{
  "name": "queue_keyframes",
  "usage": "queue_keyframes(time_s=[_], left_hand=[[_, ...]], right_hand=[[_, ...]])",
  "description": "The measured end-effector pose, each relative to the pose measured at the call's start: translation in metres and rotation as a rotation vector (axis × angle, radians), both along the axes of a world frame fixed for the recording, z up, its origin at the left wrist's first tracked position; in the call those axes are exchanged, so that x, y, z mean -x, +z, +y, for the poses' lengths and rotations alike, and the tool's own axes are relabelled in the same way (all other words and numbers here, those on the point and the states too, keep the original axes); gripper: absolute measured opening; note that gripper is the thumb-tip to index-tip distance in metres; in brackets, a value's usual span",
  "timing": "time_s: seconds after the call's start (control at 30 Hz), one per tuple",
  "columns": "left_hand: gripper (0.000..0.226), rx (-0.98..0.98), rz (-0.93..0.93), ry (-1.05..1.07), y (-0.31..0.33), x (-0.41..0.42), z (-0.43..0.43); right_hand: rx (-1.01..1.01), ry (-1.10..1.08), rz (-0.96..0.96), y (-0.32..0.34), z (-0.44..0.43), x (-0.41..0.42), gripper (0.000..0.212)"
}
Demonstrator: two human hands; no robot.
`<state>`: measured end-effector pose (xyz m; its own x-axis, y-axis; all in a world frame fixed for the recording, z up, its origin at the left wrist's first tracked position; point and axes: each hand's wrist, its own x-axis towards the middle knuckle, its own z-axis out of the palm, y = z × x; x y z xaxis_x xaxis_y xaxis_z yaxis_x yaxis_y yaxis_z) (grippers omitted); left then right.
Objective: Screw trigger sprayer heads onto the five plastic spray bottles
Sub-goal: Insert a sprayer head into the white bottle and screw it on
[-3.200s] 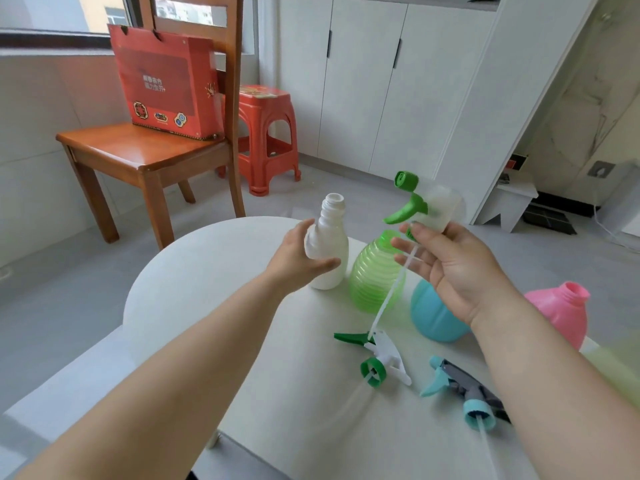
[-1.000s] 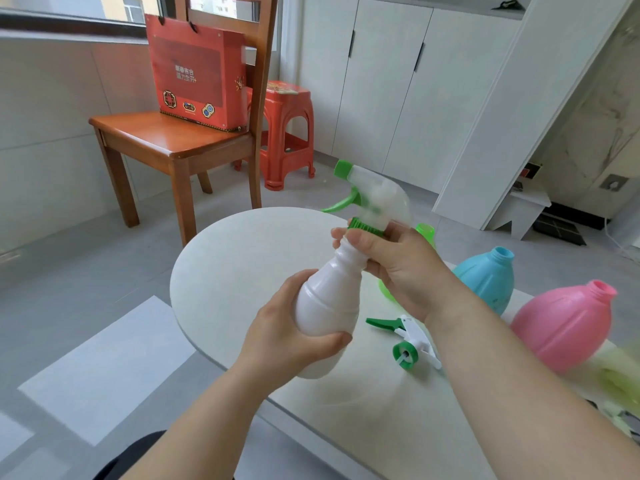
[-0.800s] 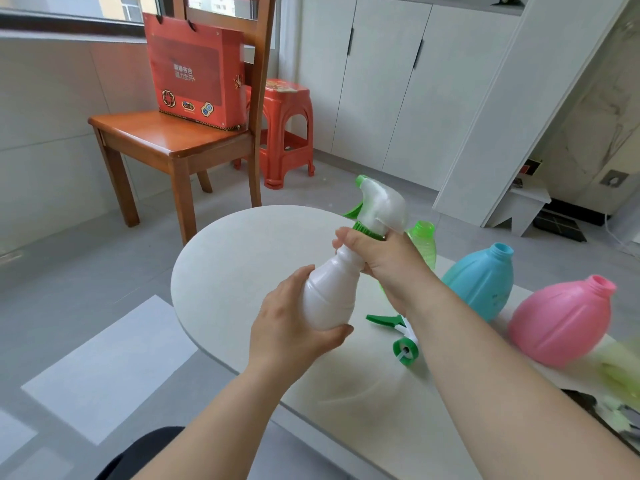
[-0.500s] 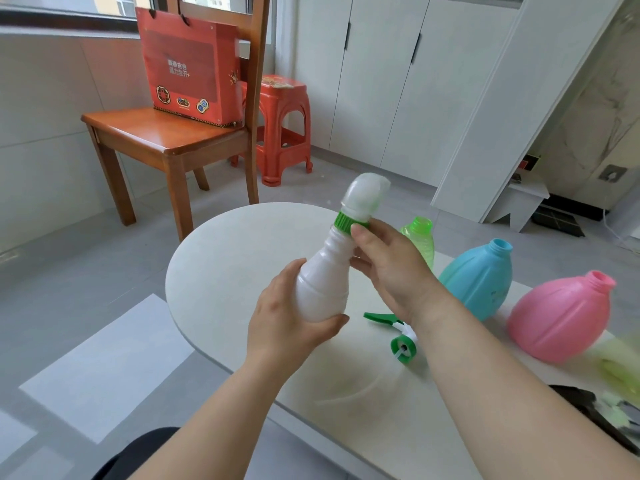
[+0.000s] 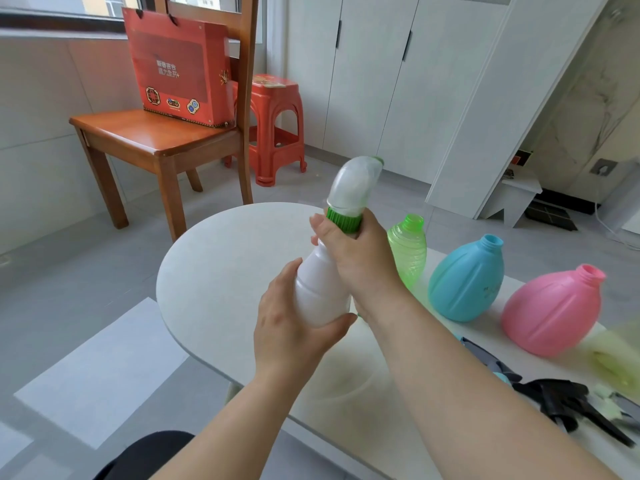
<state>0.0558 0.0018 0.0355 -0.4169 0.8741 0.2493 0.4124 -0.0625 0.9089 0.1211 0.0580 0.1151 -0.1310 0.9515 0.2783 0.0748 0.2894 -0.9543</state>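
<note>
First head going on: left hand (image 5: 287, 327) grips white bottle (image 5: 318, 292), right hand (image 5: 360, 258) grips its sprayer head (image 5: 351, 188); green bottle (image 5: 408, 251), blue bottle (image 5: 465, 282), pink bottle (image 5: 554, 313) headless on desk (image 5: 221, 271).

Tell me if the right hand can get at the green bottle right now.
Likely yes: the green bottle stands just beside the right hand, nothing between them, but it must first let go of the white bottle's sprayer collar.

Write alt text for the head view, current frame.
A person's left grip holds a white bottle above a table while the right grip grasps the green collar of a sprayer on its neck. A green bottle, a blue bottle and a pink bottle stand uncapped on it at right.
</note>
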Motion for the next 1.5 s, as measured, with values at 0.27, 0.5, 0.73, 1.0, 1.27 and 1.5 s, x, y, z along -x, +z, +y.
queue_keyframes(time_s=[0.27, 0.5, 0.73, 1.0, 1.27, 1.5], left_hand=[[0.062, 0.082, -0.53, -0.347, 0.01, 0.025, 0.003], [0.091, 0.162, -0.858, -0.64, 0.007, 0.019, 0.001], [0.084, -0.19, -0.107, -0.166, 0.002, 0.013, -0.003], [0.099, 0.196, -0.45, -0.876, 0.014, 0.041, -0.001], [0.083, -0.03, 0.04, -0.257, 0.01, 0.022, 0.0], [0.077, 0.141, -0.133, -0.662, 0.014, 0.039, 0.0]], right_hand=[[0.2, 0.216, 0.385, 0.013, 0.014, -0.031, 0.015], [0.193, 0.32, 0.511, 0.024, 0.019, -0.046, 0.016], [0.337, 0.031, 0.647, 0.011, 0.026, -0.045, 0.018], [0.309, 0.543, 0.434, 0.018, 0.014, -0.059, 0.024], [0.276, 0.201, 0.351, 0.013, 0.016, -0.041, 0.027], [0.261, 0.661, 0.13, 0.012, 0.004, -0.045, 0.024]])
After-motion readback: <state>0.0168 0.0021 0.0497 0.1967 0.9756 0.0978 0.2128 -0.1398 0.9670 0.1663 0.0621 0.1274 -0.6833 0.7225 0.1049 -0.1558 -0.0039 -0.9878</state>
